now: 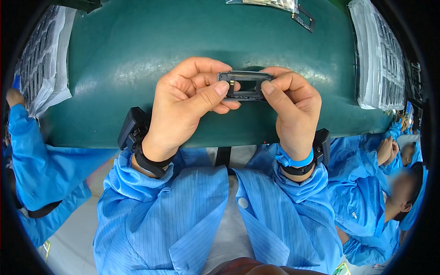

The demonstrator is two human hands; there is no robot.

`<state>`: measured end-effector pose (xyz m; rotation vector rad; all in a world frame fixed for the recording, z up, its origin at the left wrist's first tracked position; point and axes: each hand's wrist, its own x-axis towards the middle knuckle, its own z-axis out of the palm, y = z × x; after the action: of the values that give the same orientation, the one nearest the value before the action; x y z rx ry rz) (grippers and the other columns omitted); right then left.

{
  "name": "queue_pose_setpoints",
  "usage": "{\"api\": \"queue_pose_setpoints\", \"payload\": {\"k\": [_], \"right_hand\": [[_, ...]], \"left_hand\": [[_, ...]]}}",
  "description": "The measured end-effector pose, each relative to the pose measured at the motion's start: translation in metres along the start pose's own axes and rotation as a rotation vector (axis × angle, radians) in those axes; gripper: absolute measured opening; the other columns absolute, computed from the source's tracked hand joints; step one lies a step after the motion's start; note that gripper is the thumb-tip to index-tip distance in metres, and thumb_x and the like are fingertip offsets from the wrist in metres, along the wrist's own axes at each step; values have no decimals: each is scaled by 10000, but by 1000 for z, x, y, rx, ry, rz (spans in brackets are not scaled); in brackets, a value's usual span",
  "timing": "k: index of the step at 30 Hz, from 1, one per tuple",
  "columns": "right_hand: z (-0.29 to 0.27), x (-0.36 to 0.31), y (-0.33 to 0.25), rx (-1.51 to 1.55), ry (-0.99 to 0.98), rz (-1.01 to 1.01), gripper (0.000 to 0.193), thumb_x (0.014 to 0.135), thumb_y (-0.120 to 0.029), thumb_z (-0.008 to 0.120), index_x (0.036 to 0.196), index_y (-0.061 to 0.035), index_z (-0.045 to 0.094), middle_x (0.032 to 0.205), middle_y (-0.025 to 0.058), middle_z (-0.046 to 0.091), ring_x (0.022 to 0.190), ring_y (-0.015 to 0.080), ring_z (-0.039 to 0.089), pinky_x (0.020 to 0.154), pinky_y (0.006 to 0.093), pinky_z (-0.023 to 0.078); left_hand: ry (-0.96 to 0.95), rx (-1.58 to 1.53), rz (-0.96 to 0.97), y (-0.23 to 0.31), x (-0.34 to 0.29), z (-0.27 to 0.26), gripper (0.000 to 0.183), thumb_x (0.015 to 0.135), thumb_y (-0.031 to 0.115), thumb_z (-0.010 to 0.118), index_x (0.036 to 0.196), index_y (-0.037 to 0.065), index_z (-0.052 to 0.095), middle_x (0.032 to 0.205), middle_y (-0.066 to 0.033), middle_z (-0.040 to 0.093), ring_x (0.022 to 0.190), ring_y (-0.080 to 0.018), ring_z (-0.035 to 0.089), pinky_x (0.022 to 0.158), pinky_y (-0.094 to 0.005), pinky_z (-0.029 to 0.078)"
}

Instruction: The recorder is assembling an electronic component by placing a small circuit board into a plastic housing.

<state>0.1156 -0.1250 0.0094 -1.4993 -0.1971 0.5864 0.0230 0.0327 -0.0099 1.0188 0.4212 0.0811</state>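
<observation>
Between my two hands, above the green table, is a small black rectangular frame (247,96) with an open window in its middle. My left hand (188,91) pinches its left end, thumb on the near face and fingers behind. At the opposite end, my right hand (293,96) grips it the same way, thumb pressed on the corner. Small gold contacts show inside the window near my left thumb. Parts of the frame's ends are hidden under my thumbs.
Stacked clear plastic trays (378,55) stand on the table's right side, and more wrapped trays (46,59) on the left. At the far edge lie a clear bag of parts (275,3) and a loose black frame (303,19). People in blue sit on both sides.
</observation>
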Motion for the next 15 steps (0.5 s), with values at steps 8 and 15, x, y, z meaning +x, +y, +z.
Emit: {"api": "queue_pose_setpoints", "payload": {"k": [8, 15], "right_hand": [[1, 0, 1, -23, 1, -18, 58, 809, 20, 625, 760, 14, 593, 975, 97, 584, 795, 83, 531, 705, 207, 416], [3, -2, 2, 10, -8, -25, 65, 812, 30, 620, 761, 16, 582, 1001, 107, 571, 781, 73, 522, 691, 200, 417]], "left_hand": [[19, -10, 11, 0, 0, 1, 228, 871, 16, 554, 1095, -25, 533, 918, -143, 653, 718, -174, 668, 607, -209, 551], [70, 4, 22, -2, 1, 4, 197, 858, -14, 544, 1056, -18, 539, 893, -132, 654, 670, -147, 652, 580, -205, 537]]}}
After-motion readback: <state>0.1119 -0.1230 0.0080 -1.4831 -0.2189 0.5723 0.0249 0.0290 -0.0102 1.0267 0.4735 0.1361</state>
